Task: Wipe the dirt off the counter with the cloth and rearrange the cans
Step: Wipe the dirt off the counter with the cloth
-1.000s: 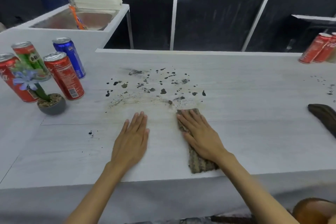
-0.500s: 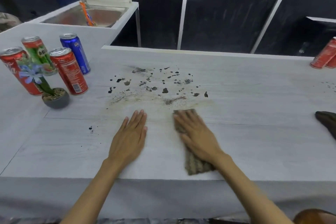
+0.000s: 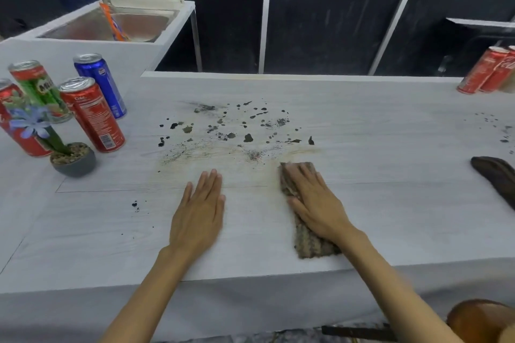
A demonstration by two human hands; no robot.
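I see the counter (image 3: 362, 147) mostly unwiped: the dirt (image 3: 231, 128) lies just beyond the cloth (image 3: 309, 242). My right hand (image 3: 315, 203) presses it, fingers together; left hand (image 3: 199, 214) flat beside. Cans (image 3: 92, 114) left of the dirt look unarranged.

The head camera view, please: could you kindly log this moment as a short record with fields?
surface: pale wood-grain counter
dirt: dark crumbs and smears mid-counter, beyond both hands; smaller patch far right
right hand: flat, pressing down on brown knitted cloth
left hand: flat on bare counter, empty
cans left: blue cola can, green Milo can, two red cola cans, upright
cans right: red cans at far edge
other: small grey pot with blue flower; steel sink behind
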